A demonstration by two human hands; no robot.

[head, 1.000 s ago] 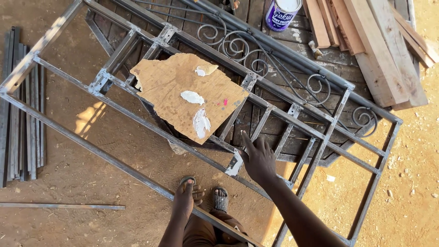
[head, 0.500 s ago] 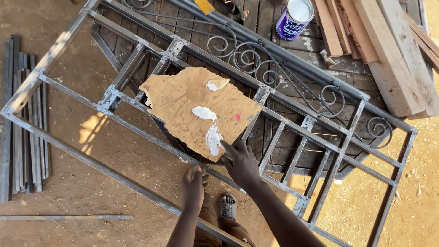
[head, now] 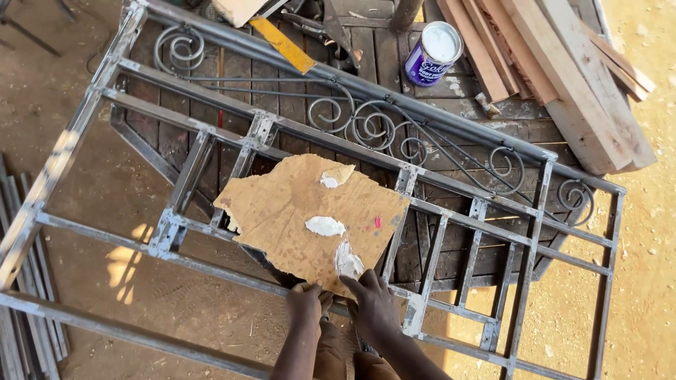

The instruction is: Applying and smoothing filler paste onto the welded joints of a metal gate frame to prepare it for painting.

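The cardboard sheet (head: pixel 296 225) is tan with darker brown speckles, three white putty blobs (head: pixel 324 226) and one small pink spot. The metal window frame (head: pixel 436 211) is dull grey, whitish at its welded joints, with curled scrollwork. The tin can (head: pixel 432 45) is blue-purple with white contents. The planks (head: pixel 563 70) are pale reddish-brown; the ground is sandy orange-brown.

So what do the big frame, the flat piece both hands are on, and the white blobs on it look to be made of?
Frame: bare grey metal bar, apparently steel, with scrollwork and pale patches at the joints, unpainted.
Flat piece: looks like thin brown hardboard or cardboard, matte, stained, with ragged torn edges.
White blobs: a soft paste, maybe filler or putty; cannot tell which.
Left hand and right hand rest on its near edge.
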